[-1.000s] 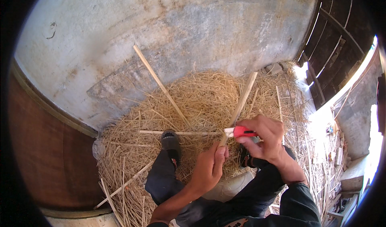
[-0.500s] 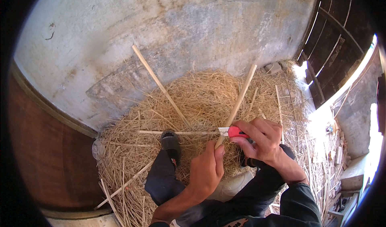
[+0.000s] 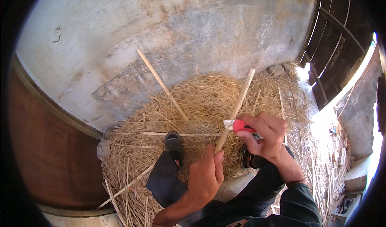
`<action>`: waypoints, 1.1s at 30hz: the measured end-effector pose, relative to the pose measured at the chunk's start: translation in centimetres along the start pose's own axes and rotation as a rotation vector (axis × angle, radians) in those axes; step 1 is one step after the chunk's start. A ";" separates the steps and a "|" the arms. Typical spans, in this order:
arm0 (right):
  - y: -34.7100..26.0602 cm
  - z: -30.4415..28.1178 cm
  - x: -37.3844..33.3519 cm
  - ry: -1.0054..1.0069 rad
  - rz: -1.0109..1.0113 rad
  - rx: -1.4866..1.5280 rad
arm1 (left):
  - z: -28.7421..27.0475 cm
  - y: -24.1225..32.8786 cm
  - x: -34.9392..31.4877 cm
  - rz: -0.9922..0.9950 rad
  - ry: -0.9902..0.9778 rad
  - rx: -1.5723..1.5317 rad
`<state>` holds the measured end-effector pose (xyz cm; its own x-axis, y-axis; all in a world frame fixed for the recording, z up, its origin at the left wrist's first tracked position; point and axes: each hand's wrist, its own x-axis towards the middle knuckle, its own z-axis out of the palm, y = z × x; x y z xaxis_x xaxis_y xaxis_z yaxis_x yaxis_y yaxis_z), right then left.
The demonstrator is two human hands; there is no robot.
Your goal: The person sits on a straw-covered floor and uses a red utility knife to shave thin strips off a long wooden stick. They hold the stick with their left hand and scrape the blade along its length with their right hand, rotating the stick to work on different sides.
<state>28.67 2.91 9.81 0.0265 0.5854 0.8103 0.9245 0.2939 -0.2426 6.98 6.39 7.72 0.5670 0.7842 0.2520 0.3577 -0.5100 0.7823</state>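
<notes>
My left hand point(image 3: 204, 174) is closed round the lower end of a pale wooden stick point(image 3: 240, 100), which slants up and away to the right. In my right hand point(image 3: 266, 135) is a red utility knife point(image 3: 243, 126). Its short blade lies against the stick, a little above my left fingers. The stick looks square-edged and peeled, like split bamboo or wood. Beneath both hands spreads a heap of straw-like shavings point(image 3: 209, 92).
A second stick point(image 3: 165, 88) leans on the stained wall point(image 3: 169, 30), and another stick point(image 3: 189, 134) lies across the shavings. My shoe point(image 3: 174, 144) rests on the heap. A brown panel point(image 3: 56, 158) stands left; a dark slatted door point(image 3: 335, 38) is at right.
My right hand and the knife have moved slightly up along the stick, away from my left hand. The left hand keeps its grip on the stick. The whole view has shifted a little.
</notes>
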 end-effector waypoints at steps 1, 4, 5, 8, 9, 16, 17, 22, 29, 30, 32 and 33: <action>0.1 0.0 0.1 0.009 0.016 0.004 | -0.1 0.1 -0.3 -0.008 -0.005 -0.001; 0.3 -0.1 0.5 0.034 0.064 0.036 | 0.2 -0.5 -1.3 -0.023 -0.015 0.009; 0.5 -0.1 0.6 0.050 0.084 0.034 | 0.2 -0.7 -1.8 -0.035 -0.018 0.005; 0.9 0.0 0.6 0.064 0.127 0.027 | 0.2 -1.2 -3.2 -0.052 -0.019 -0.007; 1.0 -0.1 0.5 0.048 0.129 0.027 | 0.3 -1.3 -3.4 -0.046 -0.013 -0.007; 5.0 -2.1 1.2 0.186 0.352 -0.100 | -0.1 -2.0 -7.0 -0.128 -0.056 -0.020; 4.7 -2.0 1.0 0.201 0.318 -0.089 | 0.0 -2.3 -6.9 -0.122 -0.039 -0.028; 1.1 -0.7 -0.7 -0.004 0.201 0.148 | 0.0 -3.0 -5.1 -0.167 -0.024 -0.104; -1.9 1.9 -2.9 -0.148 -0.048 0.118 | 0.7 -1.9 -3.7 -0.099 0.038 -0.063; -2.0 2.0 -2.8 -0.146 -0.044 0.113 | 0.8 -1.8 -3.6 -0.083 0.053 -0.058; -2.2 2.0 -2.8 -0.143 -0.032 0.096 | 0.9 -1.8 -3.6 -0.085 0.062 -0.033; -2.2 2.0 -2.8 -0.147 -0.028 0.094 | 1.0 -1.8 -3.7 -0.103 0.057 -0.012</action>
<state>25.84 2.15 7.01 -0.0609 0.6782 0.7323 0.8842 0.3771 -0.2757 4.95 4.12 4.82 0.4845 0.8511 0.2022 0.4029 -0.4222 0.8120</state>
